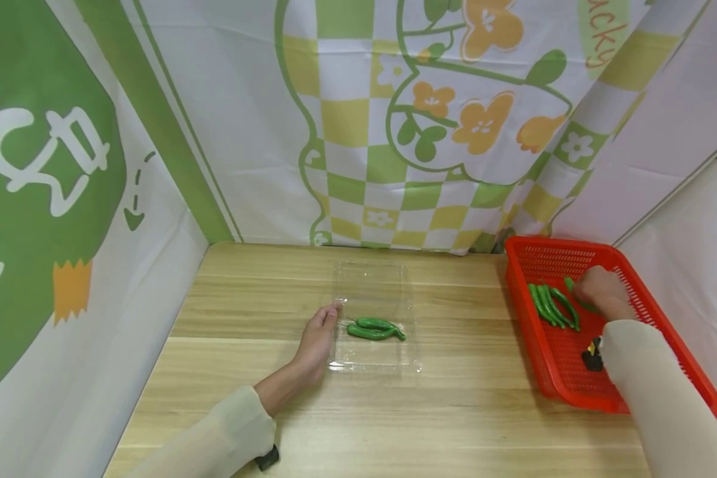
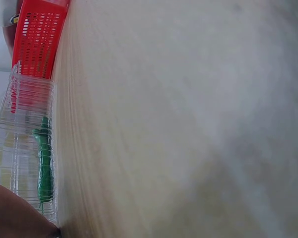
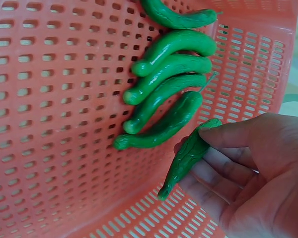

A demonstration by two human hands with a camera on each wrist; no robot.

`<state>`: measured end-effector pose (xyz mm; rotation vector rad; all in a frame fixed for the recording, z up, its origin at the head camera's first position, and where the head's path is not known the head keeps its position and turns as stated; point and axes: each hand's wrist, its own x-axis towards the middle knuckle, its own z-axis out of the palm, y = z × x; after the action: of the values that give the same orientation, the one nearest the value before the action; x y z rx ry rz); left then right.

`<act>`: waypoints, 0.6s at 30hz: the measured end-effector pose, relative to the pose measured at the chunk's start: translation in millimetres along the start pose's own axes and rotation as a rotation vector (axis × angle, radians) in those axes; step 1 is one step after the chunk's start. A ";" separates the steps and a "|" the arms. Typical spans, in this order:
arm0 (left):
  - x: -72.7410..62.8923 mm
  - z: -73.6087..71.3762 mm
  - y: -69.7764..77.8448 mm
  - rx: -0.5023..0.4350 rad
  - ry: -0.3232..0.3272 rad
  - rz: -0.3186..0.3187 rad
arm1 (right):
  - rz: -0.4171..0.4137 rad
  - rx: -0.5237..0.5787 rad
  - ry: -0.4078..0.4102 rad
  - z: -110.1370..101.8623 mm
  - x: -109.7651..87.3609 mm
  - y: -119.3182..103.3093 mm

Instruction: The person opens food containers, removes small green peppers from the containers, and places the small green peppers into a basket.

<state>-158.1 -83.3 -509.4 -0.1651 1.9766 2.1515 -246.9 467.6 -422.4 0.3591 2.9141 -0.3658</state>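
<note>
A clear plastic clamshell box [image 1: 373, 355] lies with its lid open on the wooden table, and two green chili peppers [image 1: 375, 329] rest side by side in its near half. My left hand [image 1: 315, 345] holds the box's left edge with thumb and fingers; part of those fingers is hidden. Over at the right, my right hand [image 3: 258, 173] is inside a red plastic basket [image 1: 540, 358], pinching one green chili pepper [image 3: 186, 156] between thumb and fingers. Several more green chili peppers [image 3: 164, 84] lie in a row on the basket floor beside that hand.
The wooden table [image 1: 454, 411] runs under the box and basket. A printed cloth [image 1: 358, 166] hangs behind its far edge, with white and green cloth walls at both sides. The basket's raised rim surrounds the right hand.
</note>
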 end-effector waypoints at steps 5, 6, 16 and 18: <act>0.2 0.0 -0.6 -0.004 0.006 0.001 | 0.008 -0.004 -0.021 5.6 1.3 3.8; 0.4 -0.1 -0.5 -0.004 0.007 0.002 | 0.012 -0.006 -0.028 6.5 1.5 4.7; 0.4 0.1 0.0 0.003 0.012 0.003 | 0.010 0.059 -0.063 16.8 2.0 14.0; 0.1 0.3 0.8 0.008 0.013 0.008 | 0.006 0.057 -0.064 17.7 2.2 14.5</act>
<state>-158.4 -83.0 -508.5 -0.1710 1.9964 2.1527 -242.6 477.0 -442.9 0.3572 2.8441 -0.4522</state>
